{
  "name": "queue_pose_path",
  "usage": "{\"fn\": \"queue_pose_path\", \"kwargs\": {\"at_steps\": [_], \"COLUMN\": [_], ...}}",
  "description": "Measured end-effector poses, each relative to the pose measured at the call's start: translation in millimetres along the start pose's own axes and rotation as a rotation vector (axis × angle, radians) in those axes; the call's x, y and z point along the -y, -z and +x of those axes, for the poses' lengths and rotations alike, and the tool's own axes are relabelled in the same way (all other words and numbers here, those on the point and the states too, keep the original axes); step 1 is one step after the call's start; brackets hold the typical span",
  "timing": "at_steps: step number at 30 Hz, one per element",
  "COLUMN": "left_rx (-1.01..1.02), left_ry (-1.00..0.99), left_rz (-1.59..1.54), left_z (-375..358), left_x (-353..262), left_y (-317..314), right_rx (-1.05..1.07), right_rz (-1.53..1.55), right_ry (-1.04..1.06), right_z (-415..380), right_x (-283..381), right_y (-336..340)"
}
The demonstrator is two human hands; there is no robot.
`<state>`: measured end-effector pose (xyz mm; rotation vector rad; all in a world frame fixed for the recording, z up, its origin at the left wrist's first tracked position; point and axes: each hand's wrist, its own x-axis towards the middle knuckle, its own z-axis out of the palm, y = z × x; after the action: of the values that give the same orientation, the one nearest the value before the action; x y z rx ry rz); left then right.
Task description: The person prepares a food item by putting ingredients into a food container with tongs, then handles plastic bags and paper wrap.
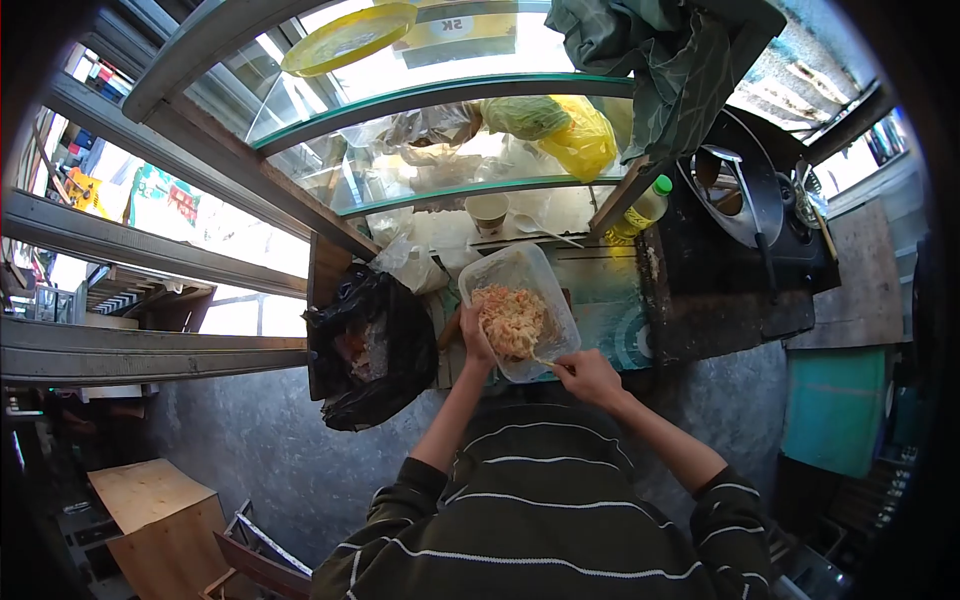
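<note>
A clear plastic container (560,345) holds a shredded orange and pale food mixture (512,318) on the counter in front of me. My left hand (476,338) grips the container by its left side. Closed around the handle of a pale utensil (543,361), my right hand (590,377) is at the container's lower right edge, and the utensil's other end reaches into the food. Behind the container stand a paper cup (489,210) and a white plastic spoon (545,231).
A black plastic bag (405,335) lies open at the left. A green-capped bottle (645,208) stands at the right, near a stove with a pan (745,215). Glass shelves above hold a yellow bag (583,140), a cabbage (525,117) and a yellow lid (350,40).
</note>
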<state>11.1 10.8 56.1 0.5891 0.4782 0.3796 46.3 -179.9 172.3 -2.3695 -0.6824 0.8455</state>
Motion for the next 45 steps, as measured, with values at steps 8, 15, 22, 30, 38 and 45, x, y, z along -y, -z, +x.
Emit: {"fn": "queue_pose_path", "kwargs": {"at_steps": [8,15,22,30,38,45], "left_rx": [0.084,-0.145,0.017,-0.127,-0.238,-0.268], "left_ry": [0.083,0.152,0.099,-0.096,-0.133,-0.305], "left_rz": [-0.130,-0.254,-0.169,-0.038,-0.043,0.013], "left_z": [-10,-8,-13,-1,-15,-26], "left_x": [4,41,52,44,22,-10], "left_y": [-22,1,9,6,-23,-53], "right_rx": [0.092,-0.034,0.047,0.139,-0.119,0.051], "right_rz": [0.043,-0.434,-0.600,-0.662,-0.566,-0.562], "right_ry": [-0.089,-0.034,0.145,0.162,0.242,0.287], "right_z": [23,16,2,8,29,5], "right_x": [21,41,34,54,38,32], "right_y": [49,40,-30,69,10,11]}}
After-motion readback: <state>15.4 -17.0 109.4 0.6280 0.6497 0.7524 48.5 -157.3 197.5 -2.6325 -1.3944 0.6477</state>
